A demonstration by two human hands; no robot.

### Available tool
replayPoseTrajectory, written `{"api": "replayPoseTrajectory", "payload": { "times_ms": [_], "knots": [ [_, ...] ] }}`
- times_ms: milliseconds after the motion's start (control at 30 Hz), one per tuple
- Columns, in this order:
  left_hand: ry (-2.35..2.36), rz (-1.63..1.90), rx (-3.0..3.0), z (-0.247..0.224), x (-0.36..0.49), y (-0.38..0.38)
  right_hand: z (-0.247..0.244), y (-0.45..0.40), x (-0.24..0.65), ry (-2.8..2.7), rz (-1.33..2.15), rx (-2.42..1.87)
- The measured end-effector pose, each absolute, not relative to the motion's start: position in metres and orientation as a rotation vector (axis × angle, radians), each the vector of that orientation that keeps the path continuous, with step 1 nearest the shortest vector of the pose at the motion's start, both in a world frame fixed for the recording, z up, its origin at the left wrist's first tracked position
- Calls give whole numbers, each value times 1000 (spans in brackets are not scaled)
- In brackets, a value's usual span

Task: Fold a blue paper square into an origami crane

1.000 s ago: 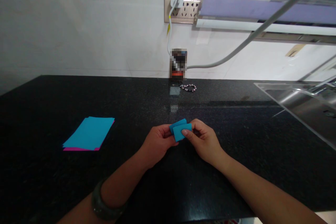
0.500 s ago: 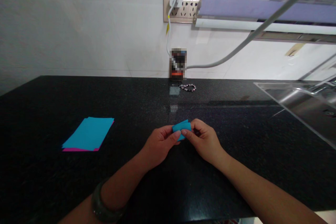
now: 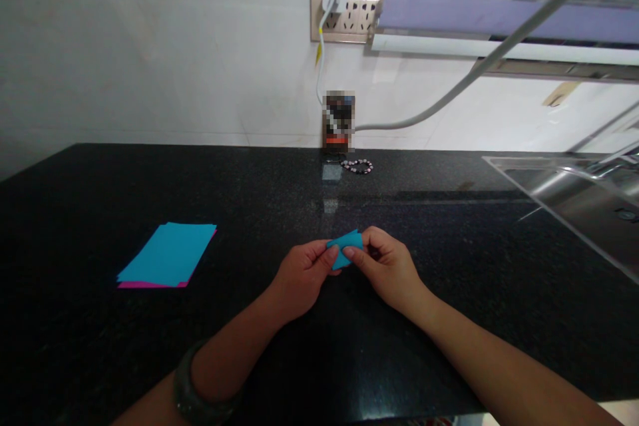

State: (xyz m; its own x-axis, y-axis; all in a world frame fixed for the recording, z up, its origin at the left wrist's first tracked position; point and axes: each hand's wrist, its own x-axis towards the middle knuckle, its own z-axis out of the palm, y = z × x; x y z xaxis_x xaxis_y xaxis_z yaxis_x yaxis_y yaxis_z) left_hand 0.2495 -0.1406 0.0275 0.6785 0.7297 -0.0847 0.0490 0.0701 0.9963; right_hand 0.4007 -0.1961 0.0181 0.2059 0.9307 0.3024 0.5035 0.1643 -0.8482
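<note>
A small folded piece of blue paper (image 3: 346, 248) is held between both hands above the dark counter. My left hand (image 3: 305, 277) pinches its left side, thumb on top and fingers behind it. On the paper's right side, my right hand (image 3: 392, 266) grips with the thumb in front and the index finger curled behind. The fingertips under the paper are mostly hidden. Off to the left, a stack of blue sheets (image 3: 170, 254) lies on the counter, with a pink sheet (image 3: 144, 285) showing along its lower edge.
The black counter (image 3: 259, 193) runs back to a white wall. A pixelated upright object (image 3: 339, 121) with a beaded strap (image 3: 357, 166) stands at the wall, a cable and grey hose beside it. A steel sink (image 3: 574, 193) is on the right.
The folded paper looks flatter between the fingers, and my left thumb has shifted slightly left. My right hand has hardly moved.
</note>
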Motion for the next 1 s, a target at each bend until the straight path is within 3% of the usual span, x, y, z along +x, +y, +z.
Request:
{"api": "replayPoseTrajectory", "payload": {
  "times_ms": [533, 1000],
  "knots": [
    [734, 584, 1411, 26, 248, -140, 29, -196, 399, -1065, 946, -1379],
    [850, 663, 1838, 34, 244, -133, 31, -199, 408, -1551, 527, -1456]
  ]
}}
